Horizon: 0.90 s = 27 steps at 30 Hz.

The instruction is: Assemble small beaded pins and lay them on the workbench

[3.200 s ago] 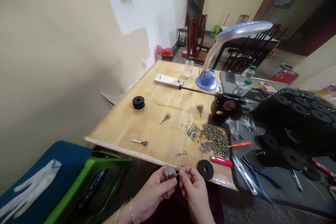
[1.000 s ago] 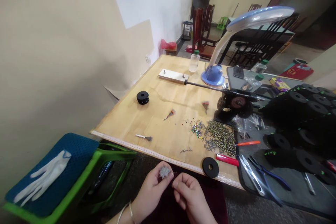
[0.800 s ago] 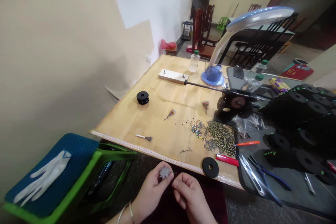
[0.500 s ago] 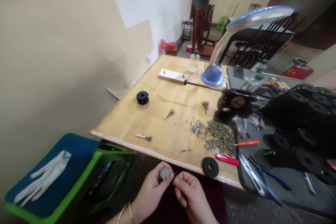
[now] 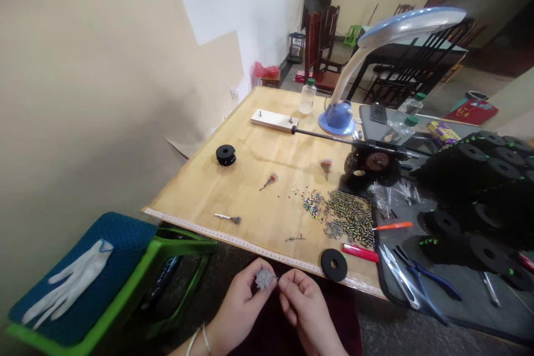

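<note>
Just below the table's front edge, my left hand [image 5: 244, 297] is closed round a grey bristly bundle [image 5: 263, 278] of thin pieces. Beside it my right hand [image 5: 301, 300] pinches with thumb and forefinger at a thin piece by the bundle's right side; it is too small to make out. A black foam disc [image 5: 334, 265] with a centre hole lies just beyond the right hand. Nearer the table's middle are a heap of small dark and yellowish metal pieces [image 5: 350, 214], scattered coloured beads [image 5: 314, 204] and a small swivel-like piece [image 5: 295, 237].
A red-handled tool [image 5: 360, 252], orange-handled tool [image 5: 394, 226], scissors [image 5: 400, 278] and blue pliers [image 5: 434, 281] lie at right. Black foam spools [image 5: 471, 167] pile behind them. A blue lamp [image 5: 337, 118] stands at the back. A green chair [image 5: 125, 300] holds a white glove [image 5: 70, 283].
My right hand has shifted slightly up and right, and the grey bundle has turned a little in my left hand. The things on the table stay put.
</note>
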### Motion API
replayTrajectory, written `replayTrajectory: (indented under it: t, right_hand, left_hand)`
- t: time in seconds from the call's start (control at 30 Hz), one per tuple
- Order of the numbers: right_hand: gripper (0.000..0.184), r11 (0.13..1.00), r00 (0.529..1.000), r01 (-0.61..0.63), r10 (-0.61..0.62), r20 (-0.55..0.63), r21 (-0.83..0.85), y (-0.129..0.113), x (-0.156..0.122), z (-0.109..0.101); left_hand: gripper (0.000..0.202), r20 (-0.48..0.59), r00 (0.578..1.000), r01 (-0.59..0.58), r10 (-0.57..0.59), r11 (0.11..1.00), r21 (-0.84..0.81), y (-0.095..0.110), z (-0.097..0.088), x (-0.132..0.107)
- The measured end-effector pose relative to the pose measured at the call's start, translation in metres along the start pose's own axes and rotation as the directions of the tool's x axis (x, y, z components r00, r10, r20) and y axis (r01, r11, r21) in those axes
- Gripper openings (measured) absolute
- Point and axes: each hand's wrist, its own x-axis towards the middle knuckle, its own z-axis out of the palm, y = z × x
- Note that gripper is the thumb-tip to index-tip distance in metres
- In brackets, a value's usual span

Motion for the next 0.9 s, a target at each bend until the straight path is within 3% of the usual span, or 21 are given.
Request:
replayTrajectory:
  t: [0.63,0.9]
  right_hand:
    - [0.048,0.998,0.997,0.061,-0.061,-0.055,-0.016,-0.001,0.003,-0.002]
    - [0.042,0.961,0.992,0.124,-0.118,0.042,-0.247,-0.012,0.005,0.0]
  left_hand:
    - [0.019,0.019,0.999,0.026,-0.026,1.0,-0.002,0.008,-0.004,0.002]
    - [0.019,0.032,0.999,-0.011,0.007,0.994,0.109,0.005,-0.005,0.004]
